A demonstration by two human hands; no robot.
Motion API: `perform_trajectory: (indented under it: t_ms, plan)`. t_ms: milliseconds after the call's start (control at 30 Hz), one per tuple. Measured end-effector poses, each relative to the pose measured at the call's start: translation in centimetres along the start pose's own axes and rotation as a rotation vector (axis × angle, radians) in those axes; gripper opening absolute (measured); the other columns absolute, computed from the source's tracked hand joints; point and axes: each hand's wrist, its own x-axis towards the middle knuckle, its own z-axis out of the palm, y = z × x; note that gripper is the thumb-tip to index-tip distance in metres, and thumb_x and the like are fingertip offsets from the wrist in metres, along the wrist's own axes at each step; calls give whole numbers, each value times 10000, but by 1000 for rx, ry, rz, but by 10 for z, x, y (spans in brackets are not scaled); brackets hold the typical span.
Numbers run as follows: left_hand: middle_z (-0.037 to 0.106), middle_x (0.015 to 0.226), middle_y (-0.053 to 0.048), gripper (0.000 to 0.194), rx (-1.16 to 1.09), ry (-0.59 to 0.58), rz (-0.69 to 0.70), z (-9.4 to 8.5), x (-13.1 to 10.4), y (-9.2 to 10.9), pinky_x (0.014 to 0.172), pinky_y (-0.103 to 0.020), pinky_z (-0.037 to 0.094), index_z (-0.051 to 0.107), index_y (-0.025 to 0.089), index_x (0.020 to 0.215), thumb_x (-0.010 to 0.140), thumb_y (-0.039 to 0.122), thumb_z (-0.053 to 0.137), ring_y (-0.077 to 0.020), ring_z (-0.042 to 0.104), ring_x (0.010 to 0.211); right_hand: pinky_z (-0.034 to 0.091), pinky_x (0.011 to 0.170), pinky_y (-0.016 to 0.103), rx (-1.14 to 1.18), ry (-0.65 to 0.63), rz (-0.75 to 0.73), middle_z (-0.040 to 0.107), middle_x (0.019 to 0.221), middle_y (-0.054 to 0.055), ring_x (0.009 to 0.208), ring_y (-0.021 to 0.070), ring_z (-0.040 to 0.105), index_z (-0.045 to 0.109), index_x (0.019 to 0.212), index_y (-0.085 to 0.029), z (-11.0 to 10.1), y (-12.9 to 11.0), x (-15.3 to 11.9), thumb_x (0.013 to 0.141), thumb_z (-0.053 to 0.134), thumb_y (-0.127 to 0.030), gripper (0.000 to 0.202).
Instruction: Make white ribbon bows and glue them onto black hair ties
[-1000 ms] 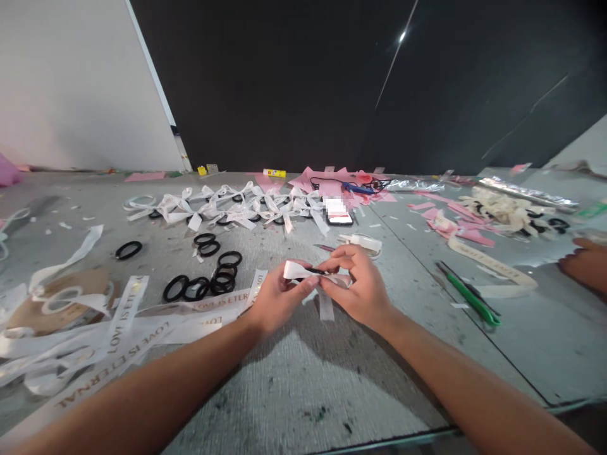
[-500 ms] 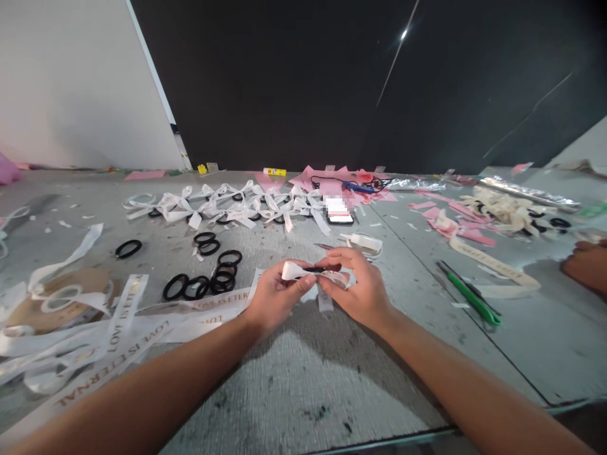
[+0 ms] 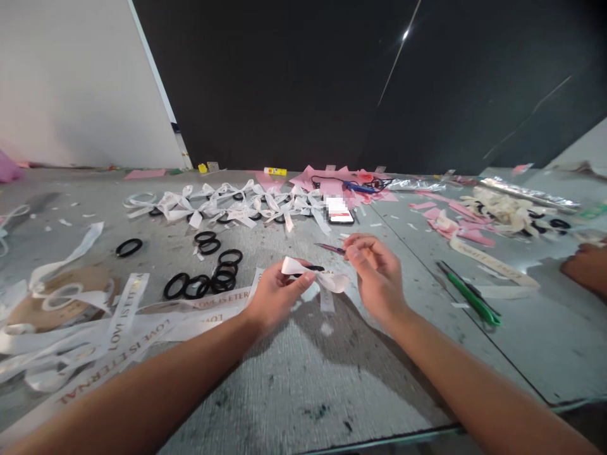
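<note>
My left hand (image 3: pixel 279 291) pinches a white ribbon bow (image 3: pixel 334 282) together with a black hair tie (image 3: pixel 310 268), held just above the table. A ribbon tail (image 3: pixel 327 299) hangs below the bow. My right hand (image 3: pixel 379 278) is apart from the bow, off to its right, with thumb and fingers curled over the rear end of small scissors (image 3: pixel 331 248). Their thin dark blades point left; the white handle is hidden by the hand.
Loose black hair ties (image 3: pixel 222 272) and printed white ribbon (image 3: pixel 137 341) lie left. Finished white bows (image 3: pixel 227 205) and a phone (image 3: pixel 340 212) lie beyond. Green-handled scissors (image 3: pixel 472 297) lie right. Another person's hand (image 3: pixel 585 265) rests at the right edge.
My right hand has let go of the bow and moved right and slightly up to the scissors. My left hand still holds the bow in nearly the same place.
</note>
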Motion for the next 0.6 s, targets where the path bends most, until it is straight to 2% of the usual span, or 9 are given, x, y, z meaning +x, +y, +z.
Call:
perform_trajectory:
  t_ms: [133, 367, 500, 600]
  plan:
    - [635, 732, -19, 355, 16, -12, -2, -1, 0, -1, 608, -275, 433, 668, 160, 925, 722, 426, 786, -140, 564, 658, 453, 678, 314, -40, 63, 78, 587, 814, 15, 739, 167, 543, 590, 794, -230, -1, 4, 4, 857, 653, -382, 176]
    - [649, 753, -22, 283, -2, -16, 18, -1, 1, -1, 643, -286, 451, 666, 169, 906, 744, 373, 778, -142, 575, 683, 410, 588, 291, -178, 49, 114, 576, 662, -13, 623, 147, 511, 609, 748, -218, -4, 2, 7, 823, 684, -322, 148]
    - [657, 774, -28, 278, -3, -30, 16, -2, 1, -3, 639, -280, 454, 659, 167, 921, 766, 374, 764, -140, 581, 691, 418, 617, 284, -29, 30, 122, 566, 690, -29, 643, 136, 519, 596, 815, -232, -7, 8, 10, 813, 698, -292, 118]
    - [647, 767, -20, 287, 0, -39, 19, -2, 1, -3, 634, -276, 448, 658, 168, 924, 772, 389, 760, -135, 576, 687, 457, 672, 300, 102, -8, 151, 561, 731, -40, 674, 142, 549, 565, 938, -262, -6, 10, 10, 792, 707, -285, 205]
